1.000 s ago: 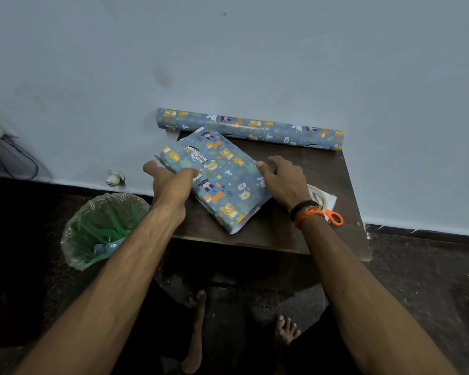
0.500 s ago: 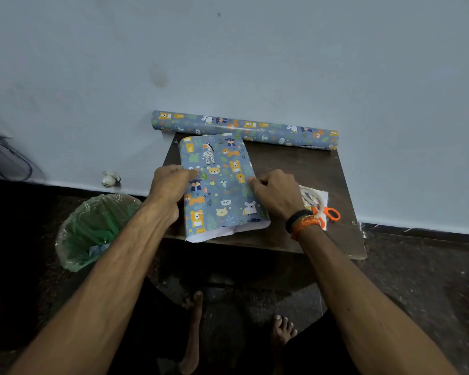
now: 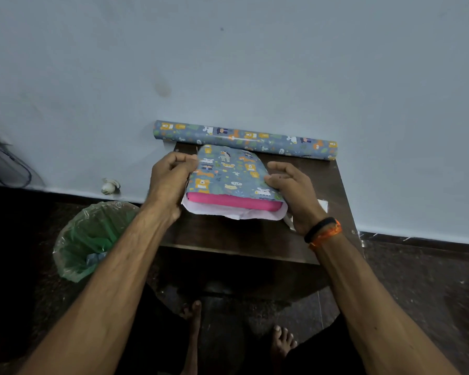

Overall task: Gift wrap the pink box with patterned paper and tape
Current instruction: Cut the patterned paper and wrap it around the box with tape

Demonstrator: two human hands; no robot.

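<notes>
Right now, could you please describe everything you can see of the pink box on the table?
The pink box lies flat on the dark wooden table, mostly covered by blue animal-print wrapping paper. Only its near end shows, a bright pink strip with rounded corners. The paper's white underside sticks out beneath that open end. The left hand grips the parcel's left side, the right hand holds its right side with curled fingers. No tape is visible on it.
</notes>
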